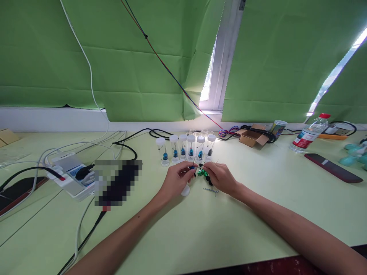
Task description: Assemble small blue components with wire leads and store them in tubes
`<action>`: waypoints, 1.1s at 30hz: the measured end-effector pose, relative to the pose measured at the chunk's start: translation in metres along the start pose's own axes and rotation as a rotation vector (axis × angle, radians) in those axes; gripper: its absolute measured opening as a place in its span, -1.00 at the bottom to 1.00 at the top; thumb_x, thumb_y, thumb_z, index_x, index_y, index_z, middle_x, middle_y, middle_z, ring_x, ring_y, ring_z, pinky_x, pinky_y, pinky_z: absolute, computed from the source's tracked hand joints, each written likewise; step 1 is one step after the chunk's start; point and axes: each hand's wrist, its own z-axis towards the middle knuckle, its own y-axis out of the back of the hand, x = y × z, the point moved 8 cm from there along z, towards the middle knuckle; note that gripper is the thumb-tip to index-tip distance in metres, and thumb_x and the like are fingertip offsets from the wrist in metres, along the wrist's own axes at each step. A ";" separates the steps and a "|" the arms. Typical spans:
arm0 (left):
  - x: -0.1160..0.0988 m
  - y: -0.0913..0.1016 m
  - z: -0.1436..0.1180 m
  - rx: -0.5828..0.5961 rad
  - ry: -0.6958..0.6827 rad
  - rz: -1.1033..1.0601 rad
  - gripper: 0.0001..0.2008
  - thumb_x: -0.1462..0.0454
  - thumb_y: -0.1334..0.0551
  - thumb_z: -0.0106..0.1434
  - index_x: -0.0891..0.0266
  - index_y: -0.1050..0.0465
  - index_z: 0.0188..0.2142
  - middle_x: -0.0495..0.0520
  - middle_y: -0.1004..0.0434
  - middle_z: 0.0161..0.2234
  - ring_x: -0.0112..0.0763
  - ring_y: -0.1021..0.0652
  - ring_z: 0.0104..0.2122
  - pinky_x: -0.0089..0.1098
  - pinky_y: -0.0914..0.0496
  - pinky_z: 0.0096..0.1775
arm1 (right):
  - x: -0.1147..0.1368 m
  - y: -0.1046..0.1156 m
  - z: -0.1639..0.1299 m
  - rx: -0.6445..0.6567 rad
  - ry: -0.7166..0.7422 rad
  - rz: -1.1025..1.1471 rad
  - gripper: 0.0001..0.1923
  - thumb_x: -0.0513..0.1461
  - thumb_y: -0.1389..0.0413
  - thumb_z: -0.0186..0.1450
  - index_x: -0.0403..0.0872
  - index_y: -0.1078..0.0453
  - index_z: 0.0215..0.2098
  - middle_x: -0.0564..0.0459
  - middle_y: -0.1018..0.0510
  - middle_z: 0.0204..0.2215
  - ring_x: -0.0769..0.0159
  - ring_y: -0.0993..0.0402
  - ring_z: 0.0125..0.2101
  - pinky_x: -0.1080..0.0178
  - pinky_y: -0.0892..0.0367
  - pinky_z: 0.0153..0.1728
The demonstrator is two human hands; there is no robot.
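My left hand is closed, pinching a small blue part with a thin dark stem rising from it. Close by on the right, my right hand is closed in a pinch too; what lies between its fingertips is too small to make out. Between and below the hands are shiny green pieces and a round black piece. Thin metal pieces lie in front of them. A round white cap rests under my left hand. Behind stand several clear tubes with white lids, most with blue parts inside.
To the left lie a white power strip, cables and a pixelated dark object. An open cardboard box, a can, a red-capped bottle and a dark red case occupy the right. Green sheets cover the window.
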 end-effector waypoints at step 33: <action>-0.008 0.000 -0.001 0.019 -0.180 0.258 -0.79 0.19 -0.16 0.28 0.21 -0.54 -0.24 0.08 -0.56 -0.32 -0.37 -0.49 -0.36 -0.42 -0.39 -0.34 | -0.001 -0.010 -0.001 0.144 -0.003 0.016 -0.81 -0.35 0.19 0.40 -0.04 -0.12 -0.36 0.13 -0.33 -0.57 0.41 -0.10 -0.63 0.35 -0.04 -0.54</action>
